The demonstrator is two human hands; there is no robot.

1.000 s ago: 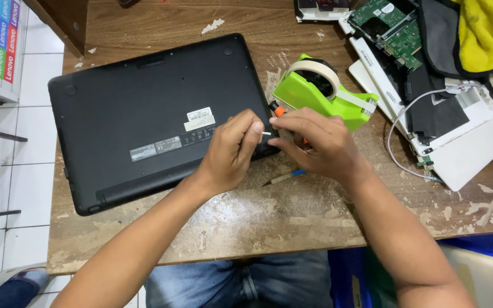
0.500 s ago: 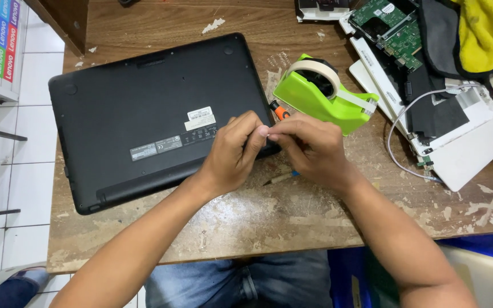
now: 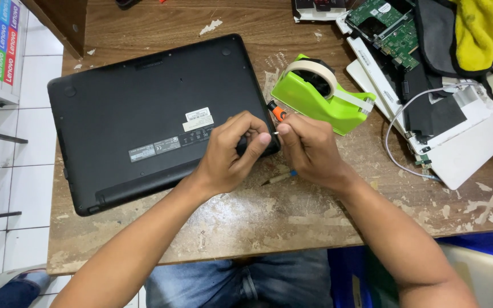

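Note:
A black laptop (image 3: pixel 144 120) lies bottom side up on a worn wooden table (image 3: pixel 269 222). My left hand (image 3: pixel 232 151) rests on its near right corner, fingers curled and pinching at the edge. My right hand (image 3: pixel 309 149) is closed around a small screwdriver (image 3: pixel 277 111) with an orange and black handle, which pokes out above my fingers. The tool's tip meets my left fingertips at the laptop's corner. The tip itself is mostly hidden by my fingers.
A green tape dispenser (image 3: pixel 320 94) with a roll of pale tape stands just right of the laptop. Circuit boards (image 3: pixel 392 28), a white opened device (image 3: pixel 463 131), a grey cable (image 3: pixel 397 134) and a yellow cloth (image 3: pixel 483 28) fill the right. A small pen-like tool (image 3: pixel 278 178) lies near my hands.
Both hands stay at the laptop's near right corner. My right hand has shifted slightly and the screwdriver handle now shows more clearly above my fingers.

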